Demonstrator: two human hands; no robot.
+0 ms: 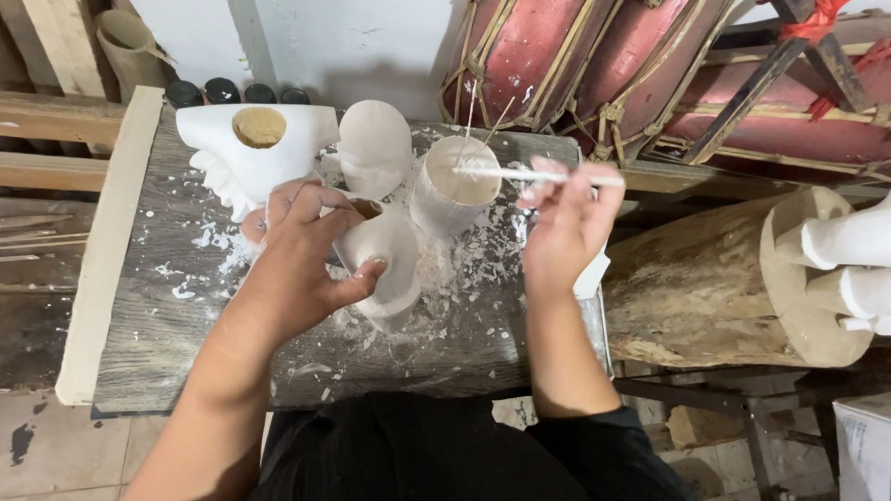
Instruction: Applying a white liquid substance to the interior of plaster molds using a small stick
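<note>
My left hand (302, 255) grips a small white-coated hollow figure piece (385, 269) on a paint-spattered wooden workboard (167, 306). My right hand (561, 227) holds a thin white-coated stick brush (520, 173) level, its tip over a white paint cup (455, 186). Behind my left hand lie a larger white carved piece with a round hole (255, 148) and a white rounded head-like piece (374, 144).
Red drums laced with bamboo strips (575, 56) lean at the back right. A log section (715, 288) lies to the right, with white carved pieces (849, 260) at its end. Dark bottle caps (237, 93) line the wall; wooden planks (56, 121) stand left.
</note>
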